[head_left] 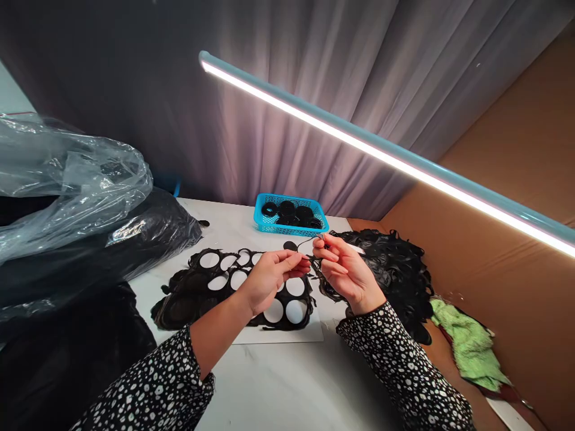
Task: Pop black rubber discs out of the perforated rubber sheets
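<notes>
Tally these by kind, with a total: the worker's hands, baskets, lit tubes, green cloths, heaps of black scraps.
Hands: 2 (left hand, right hand)
Blue basket: 1
Lit tube: 1
Green cloth: 1
Heap of black scraps: 1
Total: 6

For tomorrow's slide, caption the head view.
Left hand and right hand pinch a thin black strand, a blue basket beyond.
</notes>
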Motion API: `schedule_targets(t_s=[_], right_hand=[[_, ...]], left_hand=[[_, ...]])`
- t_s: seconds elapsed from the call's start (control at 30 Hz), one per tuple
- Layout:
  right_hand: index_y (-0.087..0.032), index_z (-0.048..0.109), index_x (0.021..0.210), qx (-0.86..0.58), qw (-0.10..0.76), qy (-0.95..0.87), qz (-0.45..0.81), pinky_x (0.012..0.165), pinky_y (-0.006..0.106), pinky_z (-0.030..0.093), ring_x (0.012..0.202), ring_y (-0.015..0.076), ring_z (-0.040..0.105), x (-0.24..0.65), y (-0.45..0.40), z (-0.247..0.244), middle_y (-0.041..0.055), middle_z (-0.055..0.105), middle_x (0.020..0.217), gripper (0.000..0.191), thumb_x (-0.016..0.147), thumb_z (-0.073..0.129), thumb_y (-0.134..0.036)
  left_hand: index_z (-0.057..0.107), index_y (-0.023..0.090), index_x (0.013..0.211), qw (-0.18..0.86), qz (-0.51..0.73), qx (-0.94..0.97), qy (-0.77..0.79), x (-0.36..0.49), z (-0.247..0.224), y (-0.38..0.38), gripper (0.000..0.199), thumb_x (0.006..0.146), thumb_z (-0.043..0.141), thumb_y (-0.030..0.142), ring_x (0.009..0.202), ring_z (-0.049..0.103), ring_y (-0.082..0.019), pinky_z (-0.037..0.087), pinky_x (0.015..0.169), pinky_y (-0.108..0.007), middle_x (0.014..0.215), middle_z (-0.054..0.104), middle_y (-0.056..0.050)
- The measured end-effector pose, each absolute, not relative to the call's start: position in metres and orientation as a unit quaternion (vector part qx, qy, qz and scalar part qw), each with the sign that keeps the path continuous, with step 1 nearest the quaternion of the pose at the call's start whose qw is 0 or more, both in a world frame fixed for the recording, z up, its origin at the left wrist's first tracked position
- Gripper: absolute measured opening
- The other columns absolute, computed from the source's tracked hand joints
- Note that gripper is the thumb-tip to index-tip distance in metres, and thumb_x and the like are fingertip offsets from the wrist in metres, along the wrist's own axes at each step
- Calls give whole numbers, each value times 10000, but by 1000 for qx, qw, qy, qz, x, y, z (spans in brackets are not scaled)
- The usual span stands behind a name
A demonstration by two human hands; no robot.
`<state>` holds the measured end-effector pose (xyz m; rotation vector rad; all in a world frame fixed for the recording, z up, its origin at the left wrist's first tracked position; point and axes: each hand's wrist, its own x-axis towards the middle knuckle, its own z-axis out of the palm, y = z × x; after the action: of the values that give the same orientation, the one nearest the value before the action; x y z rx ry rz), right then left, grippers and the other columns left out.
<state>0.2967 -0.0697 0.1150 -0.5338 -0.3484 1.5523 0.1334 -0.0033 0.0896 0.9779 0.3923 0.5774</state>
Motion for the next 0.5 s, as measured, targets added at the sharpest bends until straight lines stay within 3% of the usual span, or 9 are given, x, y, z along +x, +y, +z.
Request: schedule_targets(t_s=[0.5], right_hand=[[-194, 459, 835, -245, 674, -132, 684, 270, 63, 348, 455, 25, 415, 297, -65, 109, -32, 530, 728, 136, 906, 563, -145]], left_hand=[[722, 135, 810, 806, 317, 466, 183, 133, 92, -4, 240, 768, 775, 365, 841, 635, -163, 481, 856, -310, 867, 697, -58]])
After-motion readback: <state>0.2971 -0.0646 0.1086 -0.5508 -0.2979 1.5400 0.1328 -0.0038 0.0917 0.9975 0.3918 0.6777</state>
